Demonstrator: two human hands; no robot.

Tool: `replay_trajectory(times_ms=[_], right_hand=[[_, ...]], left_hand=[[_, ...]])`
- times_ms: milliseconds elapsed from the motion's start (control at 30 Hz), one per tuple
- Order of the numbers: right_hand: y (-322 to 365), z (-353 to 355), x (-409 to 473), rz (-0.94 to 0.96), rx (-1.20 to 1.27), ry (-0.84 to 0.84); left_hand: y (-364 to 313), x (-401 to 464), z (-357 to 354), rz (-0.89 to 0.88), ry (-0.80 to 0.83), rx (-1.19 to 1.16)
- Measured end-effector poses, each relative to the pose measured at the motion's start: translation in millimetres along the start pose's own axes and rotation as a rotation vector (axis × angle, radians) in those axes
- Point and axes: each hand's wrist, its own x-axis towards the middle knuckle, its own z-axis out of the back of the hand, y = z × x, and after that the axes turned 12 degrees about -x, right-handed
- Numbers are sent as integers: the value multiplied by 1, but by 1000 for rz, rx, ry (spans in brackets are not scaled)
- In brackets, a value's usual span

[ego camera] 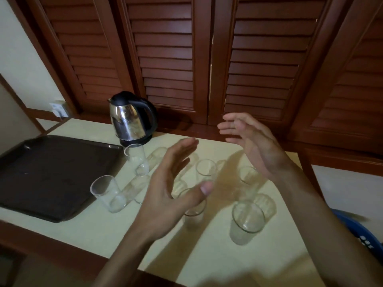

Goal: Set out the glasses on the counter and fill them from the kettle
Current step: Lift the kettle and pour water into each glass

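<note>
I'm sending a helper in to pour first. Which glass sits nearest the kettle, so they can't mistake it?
Find the steel kettle by the shutters. Just in front of its base, beside the dark tray's far right corner, stands an upright empty glass. No other glass sits as close to the kettle.

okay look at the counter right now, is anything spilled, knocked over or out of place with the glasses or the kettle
Nothing stands out. The glasses stand upright and look empty on the counter, with no puddle visible. The kettle sits upright at the back and the tray lies flat. Both hands, left hand and right hand, hover open.
</note>
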Motion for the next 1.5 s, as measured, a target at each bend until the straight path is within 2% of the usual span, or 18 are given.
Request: replay_trajectory(times_ms=[200,400,633,767,933,1067,1200,1500], right_hand=[[30,-59,56,-113,-5,56],[43,-132,124,-238,-149,79],[26,-198,202,-376,-205,-91],[7,-224,237,-465,-239,-222],[-16,-245,253,-496,-198,-274],[-43,-256,270,-570,-158,-349],[-57,-257,282,-558,-196,-392],[-75,-264,286,-506,-67,-474]], left_hand=[[-23,48,101,69,-151,-27],[-15,110,208,204,-365,-119],[33,164,285,317,-360,-74],[69,193,301,368,-423,-138],[96,225,305,329,-553,-108],[110,248,306,355,-567,-119],[129,259,302,393,-577,-185],[147,263,298,292,-691,-222]])
